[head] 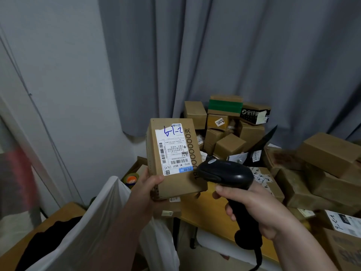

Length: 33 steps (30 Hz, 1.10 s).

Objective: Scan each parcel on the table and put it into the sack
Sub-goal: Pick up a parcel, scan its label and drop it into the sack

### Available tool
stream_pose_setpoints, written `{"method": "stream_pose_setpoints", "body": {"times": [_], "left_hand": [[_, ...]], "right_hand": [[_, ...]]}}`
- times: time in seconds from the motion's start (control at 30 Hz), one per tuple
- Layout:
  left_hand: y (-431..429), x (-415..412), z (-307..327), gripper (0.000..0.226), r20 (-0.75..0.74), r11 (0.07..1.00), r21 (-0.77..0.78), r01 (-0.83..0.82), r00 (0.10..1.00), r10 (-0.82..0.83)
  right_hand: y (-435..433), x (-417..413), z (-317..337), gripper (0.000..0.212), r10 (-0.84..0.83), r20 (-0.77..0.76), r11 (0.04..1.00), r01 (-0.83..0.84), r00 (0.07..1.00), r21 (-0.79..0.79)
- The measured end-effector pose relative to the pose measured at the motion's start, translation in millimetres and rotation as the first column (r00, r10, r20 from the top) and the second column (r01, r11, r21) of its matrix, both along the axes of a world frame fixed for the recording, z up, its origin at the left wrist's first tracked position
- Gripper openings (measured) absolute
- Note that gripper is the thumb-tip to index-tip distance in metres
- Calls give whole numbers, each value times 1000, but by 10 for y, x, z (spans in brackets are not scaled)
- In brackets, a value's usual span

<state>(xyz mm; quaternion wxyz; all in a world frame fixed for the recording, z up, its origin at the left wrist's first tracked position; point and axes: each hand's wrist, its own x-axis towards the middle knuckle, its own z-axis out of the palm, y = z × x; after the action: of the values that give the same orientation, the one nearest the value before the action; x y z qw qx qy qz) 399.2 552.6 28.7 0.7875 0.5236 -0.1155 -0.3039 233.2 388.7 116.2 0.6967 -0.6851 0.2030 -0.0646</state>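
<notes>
Meanwhile, my left hand [148, 189] gripped a labelled parcel [175, 184] upright above the left edge of the table [203, 214], the white sack [86, 229] below. My right hand [259, 208] curled round the black scanner [226, 174], its head beside the label [172, 151].

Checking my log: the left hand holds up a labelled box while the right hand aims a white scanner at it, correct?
No: the head view shows the scanner is black, not white. The left hand holds up the labelled box while the right hand aims the scanner at it.
</notes>
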Motion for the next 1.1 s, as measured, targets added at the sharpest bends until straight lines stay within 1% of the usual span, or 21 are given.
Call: {"method": "stream_pose_setpoints", "body": {"times": [0.1,0.2,0.27,0.37,0.4,0.47,0.57,0.63,0.7,0.8,0.83,0.97,1.03,1.1], "left_hand": [[26,37,-18,62,26,1000,25,-19,1000,18],[96,83,-72,69,60,996,83,-31,998,26],[176,139,-161,80,63,990,137,-39,998,31],[316,206,-330,107,35,974,225,-21,999,14],[368,214,-383,110,30,962,270,-34,999,27],[477,204,-464,109,44,926,374,-43,999,29],[671,211,-607,118,96,813,582,-7,994,-60],[810,195,-692,118,120,726,687,25,982,-147],[928,166,-767,120,109,644,763,55,971,-212],[1061,130,-807,118,86,569,818,84,960,-266],[1097,122,-798,119,89,531,843,85,951,-295],[1231,86,-852,113,87,304,952,42,914,-397],[1303,47,-896,111,54,218,975,38,913,-404],[1346,12,-914,111,37,161,986,37,900,-434]], "right_hand": [[-17,60,-32,47,-4,2,1000,4,1000,0],[-35,120,-86,47,2,-10,1000,-2,1000,2],[-41,164,-144,46,5,-36,1000,-5,999,3],[-42,252,-263,37,6,-104,999,-2,995,33],[-39,287,-309,35,13,-128,999,-8,992,43],[-22,355,-400,30,40,-170,998,-31,985,51],[33,450,-538,22,87,-224,995,-75,971,64],[87,511,-625,17,118,-253,992,-102,960,74],[149,570,-716,14,147,-288,988,-127,946,88],[252,660,-861,12,210,-341,977,-185,916,105],[288,686,-906,11,232,-354,972,-206,906,110],[412,781,-1048,10,292,-395,956,-260,871,134],[449,827,-1117,10,316,-411,949,-283,855,140],[476,869,-1194,13,323,-428,946,-291,844,139]]}}
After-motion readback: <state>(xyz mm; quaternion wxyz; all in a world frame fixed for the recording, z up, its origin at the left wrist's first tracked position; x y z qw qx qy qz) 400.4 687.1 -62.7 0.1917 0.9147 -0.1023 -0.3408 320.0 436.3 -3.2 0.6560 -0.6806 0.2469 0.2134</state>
